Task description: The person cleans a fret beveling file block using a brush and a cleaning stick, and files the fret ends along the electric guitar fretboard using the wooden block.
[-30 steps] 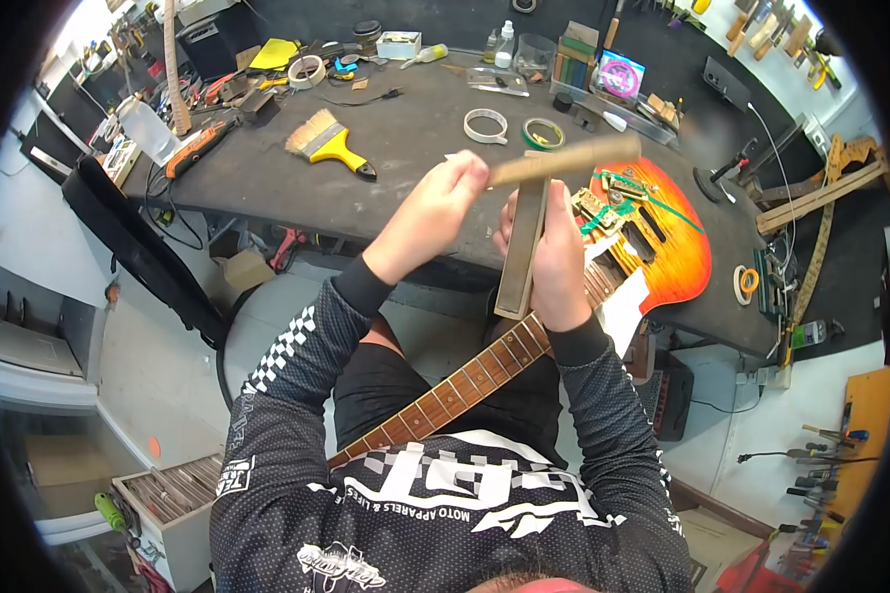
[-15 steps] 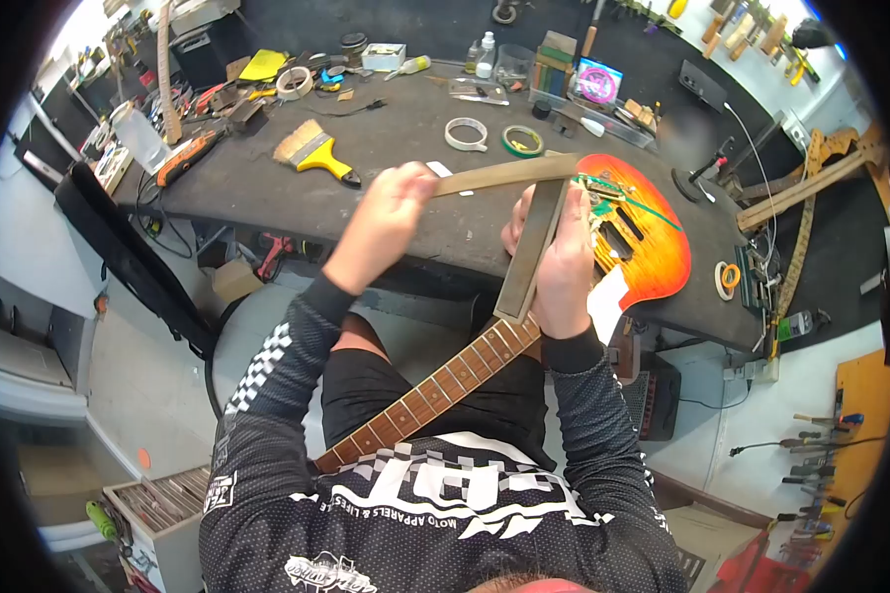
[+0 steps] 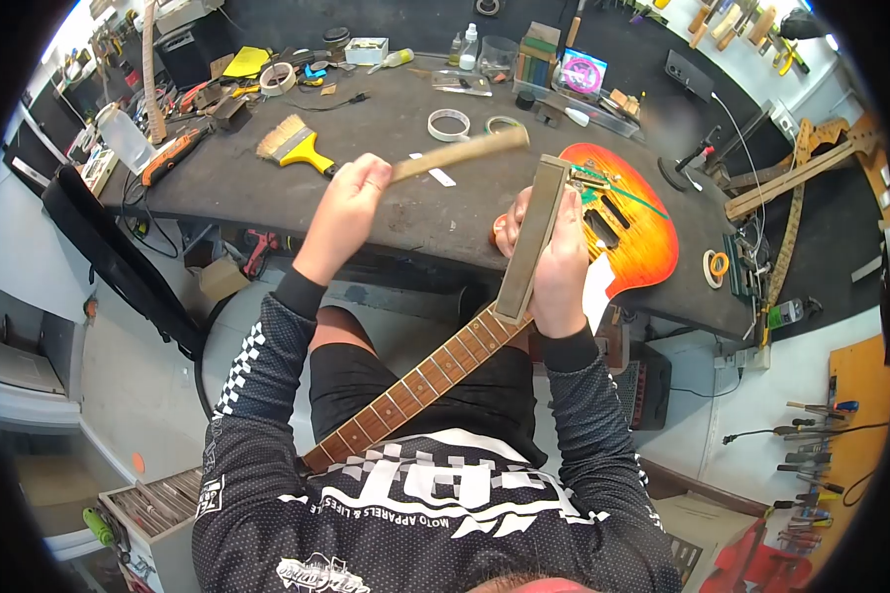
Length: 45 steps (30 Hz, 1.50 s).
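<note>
My left hand (image 3: 354, 203) is closed on one end of a flat brownish strip (image 3: 465, 151), which looks like sandpaper and stretches right above the bench. Its far end hangs apart from the long grey-brown rectangular block (image 3: 534, 237). My right hand (image 3: 559, 259) wraps around that block, which stands tilted over the guitar. Under the right hand, the electric guitar's flame-orange body (image 3: 655, 259) lies on the bench with green tape across it. Its fretted neck (image 3: 415, 390) reaches over my lap to the lower left. Part of the body is hidden by my right hand and the block.
The dark workbench (image 3: 386, 128) carries a wide yellow-handled brush (image 3: 297, 145), a white tape roll (image 3: 449, 125), bottles and loose tools. Guitar necks (image 3: 811, 173) stand at the right. Screwdrivers (image 3: 811, 455) hang on the lower right panel. A black case (image 3: 119, 262) leans at the left.
My left hand has moved left, and the strip's far end has come away from the block's top. My right hand still holds the block over the guitar. The whole view has shifted slightly.
</note>
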Each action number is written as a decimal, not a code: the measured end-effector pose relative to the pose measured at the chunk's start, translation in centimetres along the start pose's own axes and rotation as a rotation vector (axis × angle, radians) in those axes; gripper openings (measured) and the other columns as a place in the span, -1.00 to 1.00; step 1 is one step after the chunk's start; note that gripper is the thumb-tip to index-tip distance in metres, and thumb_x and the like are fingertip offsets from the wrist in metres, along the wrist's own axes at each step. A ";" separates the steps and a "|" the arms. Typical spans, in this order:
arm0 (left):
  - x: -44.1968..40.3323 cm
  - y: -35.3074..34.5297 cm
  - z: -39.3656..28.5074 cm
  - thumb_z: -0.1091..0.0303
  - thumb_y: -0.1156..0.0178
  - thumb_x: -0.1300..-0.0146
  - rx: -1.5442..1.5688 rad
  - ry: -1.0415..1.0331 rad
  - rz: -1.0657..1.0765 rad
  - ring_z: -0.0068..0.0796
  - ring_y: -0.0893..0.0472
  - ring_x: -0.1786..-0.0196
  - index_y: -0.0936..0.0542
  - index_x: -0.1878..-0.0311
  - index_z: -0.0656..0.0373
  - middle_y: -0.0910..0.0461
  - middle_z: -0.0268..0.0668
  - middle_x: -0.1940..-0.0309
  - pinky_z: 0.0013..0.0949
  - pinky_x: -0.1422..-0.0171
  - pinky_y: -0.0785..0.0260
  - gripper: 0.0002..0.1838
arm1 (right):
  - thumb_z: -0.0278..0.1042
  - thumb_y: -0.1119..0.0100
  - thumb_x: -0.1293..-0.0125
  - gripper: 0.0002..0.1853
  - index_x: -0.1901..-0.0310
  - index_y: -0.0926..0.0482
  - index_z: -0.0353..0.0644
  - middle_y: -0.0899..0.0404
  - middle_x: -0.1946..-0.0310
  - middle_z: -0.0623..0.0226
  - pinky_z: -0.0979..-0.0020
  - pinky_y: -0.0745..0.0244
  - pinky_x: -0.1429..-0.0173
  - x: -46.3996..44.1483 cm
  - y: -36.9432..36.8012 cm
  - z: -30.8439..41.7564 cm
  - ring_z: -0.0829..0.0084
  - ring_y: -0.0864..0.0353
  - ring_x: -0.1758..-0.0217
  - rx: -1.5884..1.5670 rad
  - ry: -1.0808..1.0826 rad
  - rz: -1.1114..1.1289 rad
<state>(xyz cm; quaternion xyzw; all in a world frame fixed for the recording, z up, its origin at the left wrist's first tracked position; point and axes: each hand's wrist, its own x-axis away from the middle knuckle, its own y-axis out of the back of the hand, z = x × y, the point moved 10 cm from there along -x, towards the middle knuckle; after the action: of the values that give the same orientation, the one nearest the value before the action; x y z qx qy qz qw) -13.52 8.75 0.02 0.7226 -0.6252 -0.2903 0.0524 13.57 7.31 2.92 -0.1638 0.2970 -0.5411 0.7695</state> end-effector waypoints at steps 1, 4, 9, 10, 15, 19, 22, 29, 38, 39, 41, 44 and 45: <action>-0.2 0.4 -1.5 0.13 -0.09 -0.78 0.091 0.032 -0.021 -0.12 -0.58 0.08 -0.65 0.04 0.26 -0.58 -0.11 0.27 -0.14 -0.09 -0.44 -0.63 | 0.13 0.26 -0.91 -0.60 -0.15 -0.41 -0.03 -0.50 0.23 0.40 0.38 -0.51 0.23 0.2 -0.2 -0.4 0.54 -0.49 0.34 -0.015 -0.027 0.023; -0.6 -2.5 -6.5 0.05 -0.05 -0.84 0.161 -0.186 0.000 -0.56 -0.42 0.12 -0.58 0.06 0.22 -0.43 -0.42 0.26 -0.36 -0.03 -0.36 -0.59 | 0.15 0.27 -0.91 -0.58 -0.14 -0.43 -0.03 -0.52 0.23 0.39 0.38 -0.50 0.23 0.9 -1.4 -2.5 0.53 -0.50 0.34 0.008 -0.121 -0.060; 0.5 -3.7 -6.9 0.07 -0.04 -0.84 0.080 -0.173 0.057 -0.43 -0.53 0.02 -0.57 -0.03 0.27 -0.54 -0.27 0.17 -0.31 -0.21 -0.43 -0.60 | 0.15 0.29 -0.91 -0.52 -0.06 -0.46 -0.10 -0.46 0.24 0.39 0.38 -0.43 0.25 1.2 -1.9 -0.6 0.50 -0.44 0.32 0.009 -0.094 -0.096; 1.2 -3.1 -4.6 0.07 -0.04 -0.84 0.061 -0.107 0.067 -0.43 -0.53 0.01 -0.56 -0.02 0.27 -0.54 -0.26 0.16 -0.32 -0.22 -0.43 -0.60 | 0.14 0.29 -0.91 -0.51 -0.08 -0.48 -0.12 -0.45 0.24 0.40 0.40 -0.42 0.26 1.1 -0.9 0.6 0.51 -0.45 0.32 0.045 -0.013 -0.044; 2.8 -1.5 1.0 0.08 -0.06 -0.80 0.151 0.071 0.087 -0.19 -0.56 0.05 -0.59 0.04 0.26 -0.58 -0.16 0.23 -0.15 -0.16 -0.42 -0.61 | 0.13 0.26 -0.91 -0.59 -0.08 -0.41 -0.03 -0.51 0.25 0.38 0.36 -0.51 0.28 0.6 1.2 1.8 0.53 -0.51 0.35 -0.004 0.037 -0.057; 1.5 -4.9 -6.0 0.08 -0.05 -0.81 0.226 -0.032 0.109 -0.15 -0.57 0.05 -0.58 0.04 0.28 -0.59 -0.13 0.20 -0.13 -0.16 -0.43 -0.59 | 0.11 0.25 -0.91 -0.61 -0.11 -0.42 -0.02 -0.53 0.22 0.38 0.36 -0.51 0.28 1.5 -0.2 -2.0 0.52 -0.52 0.35 0.044 -0.158 -0.144; 1.3 -4.5 -6.8 0.08 -0.06 -0.81 0.175 -0.100 0.064 -0.10 -0.57 0.03 -0.60 0.03 0.26 -0.58 -0.12 0.22 -0.12 -0.16 -0.43 -0.60 | 0.12 0.24 -0.91 -0.59 -0.11 -0.45 -0.04 -0.54 0.22 0.38 0.35 -0.50 0.28 1.4 -0.7 -1.2 0.51 -0.52 0.34 0.019 -0.083 -0.094; 1.7 -2.8 -2.8 0.09 -0.07 -0.80 0.099 -0.067 0.072 -0.15 -0.58 0.03 -0.61 0.03 0.27 -0.58 -0.14 0.22 -0.14 -0.17 -0.43 -0.60 | 0.20 0.29 -0.90 -0.51 -0.07 -0.44 -0.07 -0.46 0.22 0.39 0.39 -0.41 0.28 1.3 1.6 2.0 0.52 -0.45 0.30 0.021 -0.019 -0.079; 1.7 -3.6 -3.5 0.06 -0.07 -0.80 0.054 -0.104 0.089 -0.19 -0.54 0.05 -0.59 0.03 0.25 -0.53 -0.18 0.22 -0.19 -0.20 -0.41 -0.60 | 0.12 0.31 -0.92 -0.58 -0.06 -0.40 -0.03 -0.50 0.23 0.38 0.41 -0.45 0.30 1.3 1.9 1.6 0.53 -0.49 0.33 0.033 -0.010 0.018; 2.0 -2.8 -1.6 0.06 -0.07 -0.80 0.048 -0.052 0.085 -0.22 -0.54 0.05 -0.59 0.03 0.25 -0.53 -0.19 0.22 -0.21 -0.20 -0.41 -0.60 | 0.12 0.32 -0.92 -0.57 -0.04 -0.40 -0.03 -0.49 0.24 0.38 0.41 -0.45 0.30 1.2 2.2 2.5 0.53 -0.49 0.33 0.011 0.012 -0.041; 2.3 -2.2 -0.4 0.07 -0.08 -0.80 0.104 0.063 0.086 -0.29 -0.55 0.03 -0.58 0.04 0.26 -0.54 -0.20 0.20 -0.25 -0.21 -0.42 -0.60 | 0.12 0.32 -0.92 -0.57 -0.03 -0.40 -0.04 -0.48 0.24 0.38 0.41 -0.45 0.30 1.2 2.3 3.0 0.52 -0.49 0.33 -0.018 0.020 -0.088; 1.8 -4.2 -4.0 0.08 -0.07 -0.82 0.240 -0.054 0.108 -0.36 -0.52 0.05 -0.57 0.05 0.28 -0.52 -0.22 0.20 -0.27 -0.19 -0.42 -0.59 | 0.11 0.31 -0.92 -0.58 -0.08 -0.41 -0.05 -0.49 0.24 0.36 0.37 -0.47 0.31 1.2 1.5 0.5 0.50 -0.49 0.34 -0.040 -0.071 -0.094; 1.5 -5.4 -5.3 0.09 -0.06 -0.82 0.239 -0.083 0.114 -0.38 -0.51 0.06 -0.56 0.05 0.30 -0.50 -0.23 0.22 -0.27 -0.17 -0.42 -0.59 | 0.11 0.30 -0.92 -0.57 -0.08 -0.42 -0.06 -0.49 0.23 0.36 0.35 -0.48 0.29 1.5 0.3 -0.8 0.50 -0.49 0.34 -0.034 -0.082 -0.066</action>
<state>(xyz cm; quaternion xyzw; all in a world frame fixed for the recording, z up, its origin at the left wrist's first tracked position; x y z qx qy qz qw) -6.15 6.96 1.53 0.6743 -0.6970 -0.2401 -0.0437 13.67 6.13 1.72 -0.2088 0.2687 -0.5539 0.7599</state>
